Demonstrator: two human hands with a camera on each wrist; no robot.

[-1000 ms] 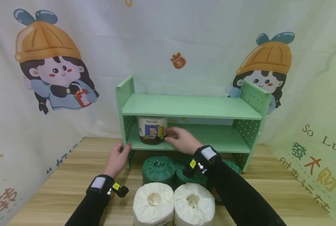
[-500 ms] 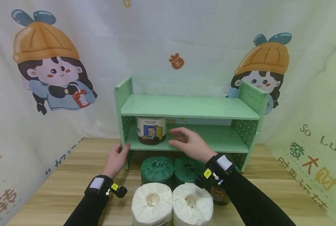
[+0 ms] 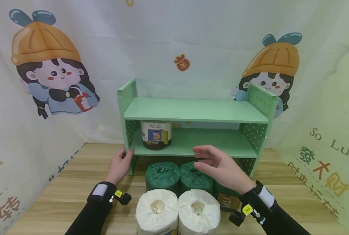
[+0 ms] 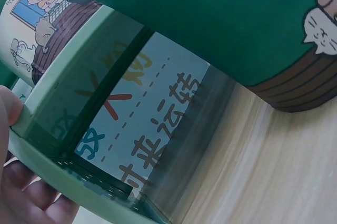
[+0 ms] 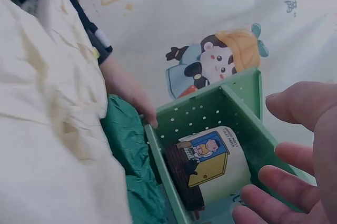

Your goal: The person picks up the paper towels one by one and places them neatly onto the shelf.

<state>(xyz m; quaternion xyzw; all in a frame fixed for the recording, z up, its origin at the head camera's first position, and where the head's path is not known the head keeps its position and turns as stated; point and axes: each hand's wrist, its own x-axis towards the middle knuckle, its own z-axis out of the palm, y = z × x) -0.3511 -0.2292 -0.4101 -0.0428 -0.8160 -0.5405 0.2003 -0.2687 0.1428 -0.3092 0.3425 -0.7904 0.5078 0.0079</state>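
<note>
A toilet paper roll [image 3: 156,135] in a white printed wrapper stands upright at the left end of the middle board of a green shelf [image 3: 196,111]. My left hand [image 3: 119,166] grips the shelf's left side panel, thumb in front and fingers behind it in the left wrist view. Over the green-wrapped rolls, my right hand [image 3: 221,168] is in the air, holding nothing, its fingers loosely spread. Two green toilet paper rolls [image 3: 163,176] show in front of the shelf, and another [image 3: 228,195] is partly hidden under the right hand.
Two white-wrapped toilet paper rolls [image 3: 157,210] stand nearest on the wooden table [image 3: 71,192], before the green ones. A printed cloth [image 3: 150,42] hangs behind and at both sides.
My right hand has let go of the white roll on the shelf and moved right and toward me. The left hand keeps its grip on the side panel.
</note>
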